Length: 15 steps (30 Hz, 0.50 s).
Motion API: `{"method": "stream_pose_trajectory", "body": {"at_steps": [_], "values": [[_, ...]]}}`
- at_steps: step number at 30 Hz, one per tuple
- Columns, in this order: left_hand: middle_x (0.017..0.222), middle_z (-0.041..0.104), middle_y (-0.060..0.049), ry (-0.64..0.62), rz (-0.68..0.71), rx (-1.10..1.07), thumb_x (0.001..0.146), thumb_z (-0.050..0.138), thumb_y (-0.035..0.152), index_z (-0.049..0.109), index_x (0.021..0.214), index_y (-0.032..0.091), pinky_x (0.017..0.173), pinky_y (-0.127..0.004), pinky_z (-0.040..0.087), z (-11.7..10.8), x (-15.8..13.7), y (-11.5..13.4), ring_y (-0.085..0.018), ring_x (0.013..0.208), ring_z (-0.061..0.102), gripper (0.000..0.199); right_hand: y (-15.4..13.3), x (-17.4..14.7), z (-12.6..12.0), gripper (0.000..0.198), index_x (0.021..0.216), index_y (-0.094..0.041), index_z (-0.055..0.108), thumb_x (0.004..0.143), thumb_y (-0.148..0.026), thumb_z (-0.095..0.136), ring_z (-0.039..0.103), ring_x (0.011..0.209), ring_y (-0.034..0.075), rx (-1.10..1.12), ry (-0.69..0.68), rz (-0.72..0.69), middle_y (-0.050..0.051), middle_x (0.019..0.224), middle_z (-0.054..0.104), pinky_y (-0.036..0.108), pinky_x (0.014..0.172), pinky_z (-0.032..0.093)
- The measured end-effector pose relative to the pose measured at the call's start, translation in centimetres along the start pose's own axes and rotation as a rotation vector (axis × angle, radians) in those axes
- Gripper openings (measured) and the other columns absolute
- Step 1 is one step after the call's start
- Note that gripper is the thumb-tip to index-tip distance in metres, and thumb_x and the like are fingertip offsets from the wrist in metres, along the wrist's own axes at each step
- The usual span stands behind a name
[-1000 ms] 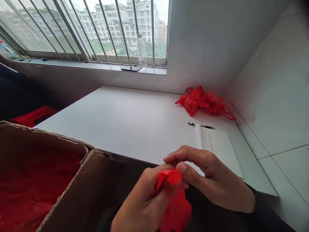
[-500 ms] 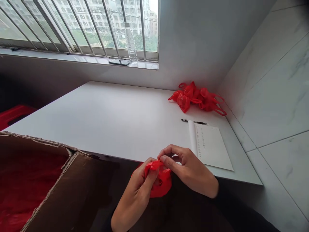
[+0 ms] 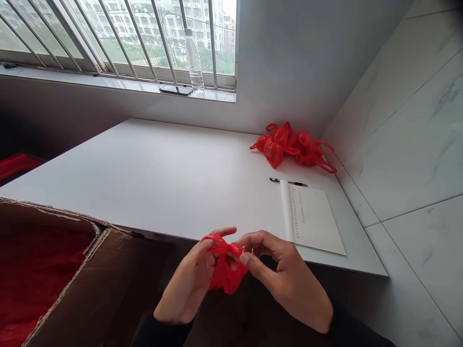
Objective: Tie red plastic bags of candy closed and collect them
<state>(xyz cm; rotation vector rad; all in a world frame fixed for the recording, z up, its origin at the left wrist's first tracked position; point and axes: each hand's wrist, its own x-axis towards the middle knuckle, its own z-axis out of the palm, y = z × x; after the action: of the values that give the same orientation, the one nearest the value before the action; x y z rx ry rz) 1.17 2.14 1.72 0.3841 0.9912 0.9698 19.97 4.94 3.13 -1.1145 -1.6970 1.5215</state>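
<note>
A crumpled red plastic bag (image 3: 226,277) is between my hands, just off the table's front edge. Part of it loops around the fingers of my left hand (image 3: 191,277), with one finger stretched out above the plastic. My right hand (image 3: 289,274) pinches the bag's upper right edge between thumb and forefinger. Some fingertips of both hands are hidden by the plastic. The notepad (image 3: 320,219) lies on the table beyond my right hand.
The white table (image 3: 155,173) bears a black pen (image 3: 289,182) and a pile of red plastic bags (image 3: 292,147) by the wall. At left stands an open cardboard box (image 3: 79,284) with red material inside. A bottle (image 3: 194,65) and a phone (image 3: 176,90) rest on the windowsill.
My left hand has turned and its fingers have gone through the bag, which now stretches around them. My right hand has moved slightly down, still pinching the plastic.
</note>
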Motion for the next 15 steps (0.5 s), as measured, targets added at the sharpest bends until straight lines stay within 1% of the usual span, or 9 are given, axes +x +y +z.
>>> {"method": "stream_pose_trajectory", "body": {"at_steps": [1,3,6,8,10,12,13,14,15], "values": [[0.102,0.071,-0.009,-0.012,0.008,-0.001,0.095,0.052,0.046,0.063,0.125,0.024,0.083,-0.042,0.053,0.0,0.0,0.0,-0.026,0.095,0.066,0.039,0.1,-0.2,0.2,0.017,0.112,-0.027,0.068,0.096,-0.027,0.063,0.065,0.088,0.017,-0.033,-0.004,-0.015,-0.001,0.1,0.071,0.033,0.085,0.051],[0.109,0.069,-0.01,-0.044,0.044,0.068,0.091,0.061,0.042,0.065,0.115,0.023,0.084,-0.042,0.053,-0.1,0.0,-0.1,-0.028,0.101,0.066,0.031,0.5,-0.5,0.6,0.018,0.11,-0.026,0.067,0.093,-0.023,0.064,0.064,0.085,0.017,-0.073,-0.024,-0.014,-0.001,0.097,0.07,0.034,0.085,0.051],[0.107,0.067,-0.008,-0.06,0.128,0.238,0.082,0.076,0.039,0.064,0.104,0.022,0.078,-0.037,0.053,-0.3,0.2,-0.6,-0.025,0.093,0.066,0.03,1.2,-0.4,0.7,0.015,0.107,-0.025,0.065,0.092,-0.022,0.063,0.063,0.08,0.017,-0.099,-0.054,0.029,-0.002,0.09,0.07,0.034,0.081,0.051],[0.098,0.066,-0.005,-0.048,0.149,0.3,0.081,0.078,0.038,0.061,0.097,0.022,0.073,-0.034,0.052,-0.4,0.3,-0.9,-0.02,0.083,0.064,0.028,1.4,-0.2,0.5,0.015,0.105,-0.025,0.064,0.091,-0.021,0.062,0.062,0.08,0.017,-0.133,-0.056,0.03,-0.001,0.089,0.069,0.034,0.08,0.052],[0.086,0.063,-0.001,-0.066,0.144,0.333,0.083,0.076,0.036,0.058,0.09,0.021,0.069,-0.031,0.05,-0.3,0.2,-0.9,-0.016,0.073,0.06,0.025,1.7,0.2,0.2,0.018,0.107,-0.025,0.065,0.091,-0.02,0.061,0.063,0.089,0.019,-0.189,-0.008,-0.043,0.001,0.096,0.069,0.036,0.086,0.052],[0.079,0.059,0.0,-0.133,0.151,0.378,0.086,0.073,0.03,0.055,0.086,0.02,0.068,-0.028,0.047,-0.3,0.1,-0.8,-0.014,0.07,0.055,0.02,2.1,0.8,0.0,0.028,0.12,-0.026,0.062,0.093,-0.021,0.058,0.059,0.112,0.023,-0.225,0.025,-0.179,0.005,0.118,0.066,0.039,0.099,0.048],[0.078,0.058,0.001,-0.168,0.163,0.41,0.087,0.071,0.027,0.055,0.085,0.02,0.068,-0.027,0.046,-0.3,0.0,-0.8,-0.013,0.07,0.052,0.018,2.4,1.1,0.0,0.033,0.128,-0.026,0.059,0.095,-0.022,0.055,0.056,0.121,0.023,-0.218,0.002,-0.233,0.006,0.126,0.063,0.04,0.103,0.047],[0.078,0.057,0.001,-0.192,0.176,0.454,0.088,0.068,0.024,0.055,0.084,0.019,0.068,-0.026,0.045,-0.3,-0.1,-0.8,-0.012,0.071,0.05,0.014,2.6,1.4,-0.1,0.036,0.135,-0.026,0.055,0.099,-0.025,0.051,0.054,0.124,0.023,-0.194,-0.051,-0.252,0.006,0.129,0.063,0.039,0.103,0.046],[0.078,0.056,0.001,-0.198,0.192,0.516,0.088,0.065,0.02,0.056,0.083,0.02,0.066,-0.025,0.043,-0.4,-0.1,-0.8,-0.012,0.071,0.048,0.011,2.9,1.8,-0.1,0.036,0.138,-0.026,0.053,0.102,-0.029,0.047,0.058,0.119,0.022,-0.161,-0.11,-0.234,0.006,0.123,0.066,0.038,0.099,0.049]]}}
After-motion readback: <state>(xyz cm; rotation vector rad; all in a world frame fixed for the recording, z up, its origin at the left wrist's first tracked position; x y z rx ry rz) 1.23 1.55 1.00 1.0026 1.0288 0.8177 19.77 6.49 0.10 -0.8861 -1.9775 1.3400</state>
